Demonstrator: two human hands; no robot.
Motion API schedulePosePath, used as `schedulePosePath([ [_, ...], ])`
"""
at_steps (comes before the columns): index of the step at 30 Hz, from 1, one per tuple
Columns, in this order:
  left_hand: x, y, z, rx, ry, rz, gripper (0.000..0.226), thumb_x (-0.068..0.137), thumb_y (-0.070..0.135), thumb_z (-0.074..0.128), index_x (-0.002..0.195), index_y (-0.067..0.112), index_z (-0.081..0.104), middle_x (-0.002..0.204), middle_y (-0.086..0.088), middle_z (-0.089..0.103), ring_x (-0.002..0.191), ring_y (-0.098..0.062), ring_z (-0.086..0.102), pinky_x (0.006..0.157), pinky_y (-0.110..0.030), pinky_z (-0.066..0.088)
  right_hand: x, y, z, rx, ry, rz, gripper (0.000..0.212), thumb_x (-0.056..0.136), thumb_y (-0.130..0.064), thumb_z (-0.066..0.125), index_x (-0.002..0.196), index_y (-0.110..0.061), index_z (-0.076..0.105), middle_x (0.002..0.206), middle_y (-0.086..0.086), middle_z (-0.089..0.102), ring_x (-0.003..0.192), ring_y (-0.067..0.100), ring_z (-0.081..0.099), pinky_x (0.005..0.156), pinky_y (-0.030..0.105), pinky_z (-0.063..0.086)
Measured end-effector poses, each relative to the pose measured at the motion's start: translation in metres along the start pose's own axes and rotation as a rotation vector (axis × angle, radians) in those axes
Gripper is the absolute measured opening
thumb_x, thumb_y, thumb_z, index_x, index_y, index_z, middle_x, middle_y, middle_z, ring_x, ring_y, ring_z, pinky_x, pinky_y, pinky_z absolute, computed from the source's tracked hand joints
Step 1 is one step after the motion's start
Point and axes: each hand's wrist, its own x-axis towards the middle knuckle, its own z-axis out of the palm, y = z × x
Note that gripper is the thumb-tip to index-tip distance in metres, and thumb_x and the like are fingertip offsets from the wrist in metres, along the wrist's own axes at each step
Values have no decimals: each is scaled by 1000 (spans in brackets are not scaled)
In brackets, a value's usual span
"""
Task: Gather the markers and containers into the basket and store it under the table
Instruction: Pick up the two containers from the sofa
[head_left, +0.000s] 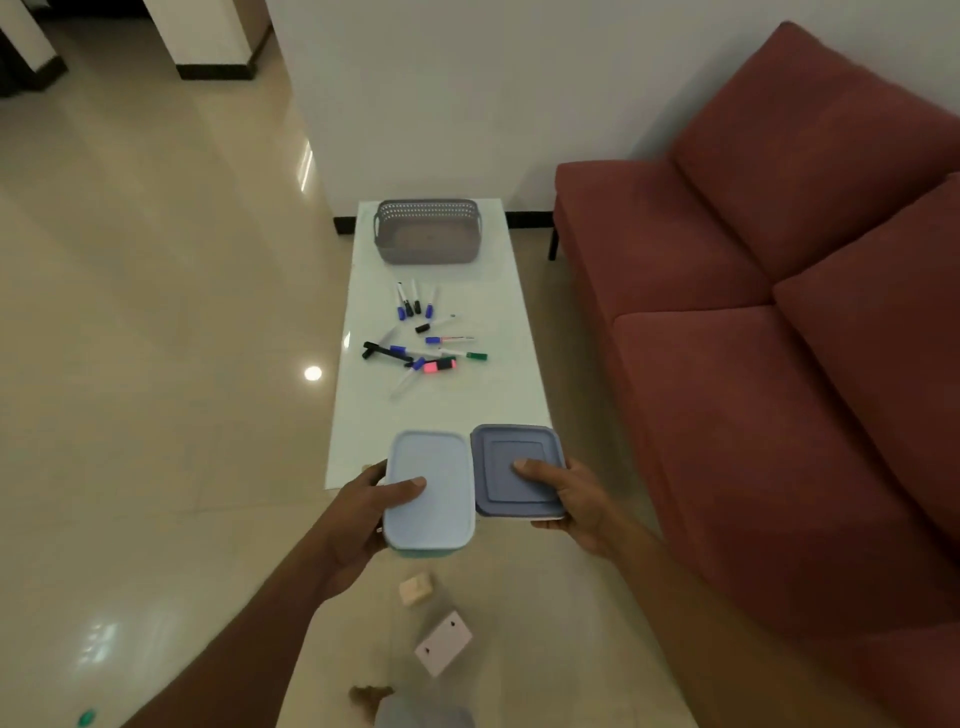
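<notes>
At the near end of a white table (498, 291), the left hand (358, 512) grips a light blue container (441, 462) and the right hand (571, 493) a darker blue container (519, 447), thumbs on lids. Markers (426, 338) lie scattered mid-table; a grey basket (427, 210) sits at the far end.

Dim, warm indoor light; ceiling-lamp glare on the floor (312, 373); soft focus, wide-angle bending at edges.

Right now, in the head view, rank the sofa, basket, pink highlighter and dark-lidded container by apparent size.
1. Sofa
2. Basket and dark-lidded container: look alike; the container is nearer, so unranked
3. Pink highlighter
</notes>
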Motion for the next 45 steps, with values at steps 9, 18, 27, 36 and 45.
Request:
schedulePosePath([
  [9,87,71,-132,107,-72,-95,54,72,31,79,121,17,61,113,-6,73,104,-29,69,94,-49,53,96,-15,119,149,115,9,50,71,-34,83,118,-28,65,111,6,72,103,30,67,81,44,57],
  [18,172,178,-236,273,-191,-218,60,66,36,78,121,19,61,110,-3,74,104,-29,68,93,-46,55,152,-53,238,366,294,18,40,80,-33,74,117,-25,63,111,9,70,95,29,66,73,39,56],
  [27,291,295,-333,485,-367,-243,56,66,36,79,118,21,64,108,-2,74,104,-27,68,89,-43,56,237,-97,348,543,549,-22,41,83,-32,71,120,-18,62,108,11,70,90,28,67,67,36,53],
  [36,402,408,-376,689,-489,-286,55,66,35,79,116,19,65,106,-6,74,98,-28,68,68,-32,57,321,-165,454,797,689,-48,34,87,-28,68,117,-15,61,95,11,72,77,25,67,62,33,53],
  [45,570,503,-341,786,-541,-264,47,76,32,78,116,12,63,109,-9,73,103,-31,66,79,-39,57,453,-260,420,891,776,-117,37,92,-35,61,125,-19,58,107,10,70,87,26,67,63,35,54],
])
